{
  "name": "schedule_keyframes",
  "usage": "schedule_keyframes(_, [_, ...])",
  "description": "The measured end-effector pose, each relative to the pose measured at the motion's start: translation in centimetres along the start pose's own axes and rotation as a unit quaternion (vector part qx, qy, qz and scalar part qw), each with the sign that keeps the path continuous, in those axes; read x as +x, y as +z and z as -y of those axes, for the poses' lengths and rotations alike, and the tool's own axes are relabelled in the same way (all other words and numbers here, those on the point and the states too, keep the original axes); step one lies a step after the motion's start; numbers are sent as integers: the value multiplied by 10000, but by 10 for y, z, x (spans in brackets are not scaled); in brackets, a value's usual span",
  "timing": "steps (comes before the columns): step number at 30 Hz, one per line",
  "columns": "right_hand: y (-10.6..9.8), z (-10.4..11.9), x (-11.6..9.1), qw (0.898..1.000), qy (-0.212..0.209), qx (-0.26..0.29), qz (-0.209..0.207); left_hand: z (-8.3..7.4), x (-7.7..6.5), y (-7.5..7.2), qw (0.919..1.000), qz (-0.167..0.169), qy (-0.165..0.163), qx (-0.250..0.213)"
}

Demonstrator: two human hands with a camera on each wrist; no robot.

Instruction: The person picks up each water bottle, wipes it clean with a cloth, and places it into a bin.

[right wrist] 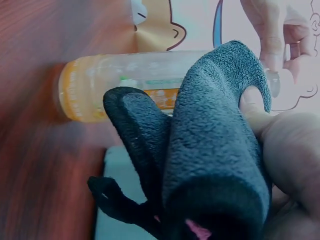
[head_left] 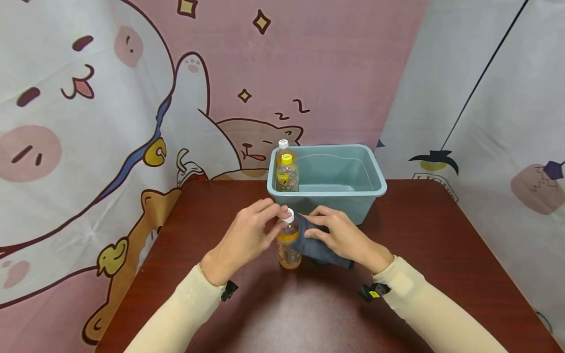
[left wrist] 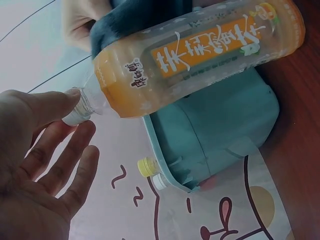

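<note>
A clear plastic drink bottle [head_left: 289,252] with an orange label stands upright on the table, in front of the bin. My left hand [head_left: 256,225] pinches its white cap [left wrist: 77,116] between thumb and forefinger, the other fingers spread loosely. Against the bottle's right side lies a dark grey fleecy cloth [right wrist: 215,125] with black edging and a loop. My right hand [head_left: 342,235] grips this cloth with thumb and fingers; part of the bottle is hidden behind it in the right wrist view.
Behind the bottle is a blue-green plastic bin [head_left: 326,194]. Two capped bottles stand in its left end, one with a yellow cap [head_left: 287,159], one with a white cap [head_left: 283,143]. The brown table [head_left: 212,211] meets a cartoon-printed backdrop [head_left: 318,73].
</note>
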State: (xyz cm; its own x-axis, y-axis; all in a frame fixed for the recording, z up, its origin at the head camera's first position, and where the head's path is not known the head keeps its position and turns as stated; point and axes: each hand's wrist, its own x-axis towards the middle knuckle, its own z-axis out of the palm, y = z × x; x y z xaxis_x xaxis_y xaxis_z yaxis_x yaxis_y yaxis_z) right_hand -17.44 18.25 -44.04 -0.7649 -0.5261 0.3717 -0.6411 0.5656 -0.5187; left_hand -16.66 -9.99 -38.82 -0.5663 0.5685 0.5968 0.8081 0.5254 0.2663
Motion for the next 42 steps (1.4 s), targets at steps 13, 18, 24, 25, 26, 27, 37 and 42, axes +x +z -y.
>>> schedule_keyframes(13, [34, -23, -5, 9882, 338, -618, 1360, 1, 0, -2, 10000, -6, -20, 34])
schedule_keyframes(18, [43, -25, -4, 9819, 383, -818, 1666, 2, 0, -3, 10000, -33, 8, 23])
schedule_keyframes(24, [43, -28, -5, 9831, 510, -661, 1627, 3, -1, -2, 10000, -57, 19, 16])
schedule_keyframes(25, [43, -28, -6, 9836, 534, -589, 1616, 3, -2, -2, 10000, -45, 6, 26])
schedule_keyframes(26, [42, -28, -6, 9843, 561, -512, 1591, 4, -2, -2, 10000, -45, 1, 30])
schedule_keyframes(27, [41, -28, -7, 9854, 561, -436, 1549, 4, -2, -1, 10000, -54, 5, 26])
schedule_keyframes(37, [21, -18, -5, 9965, 372, -10, 751, 3, -1, 0, 9999, -96, 54, 31])
schedule_keyframes(42, [14, -11, -4, 9987, 277, 14, 418, 4, -2, 2, 9999, -142, 77, 22])
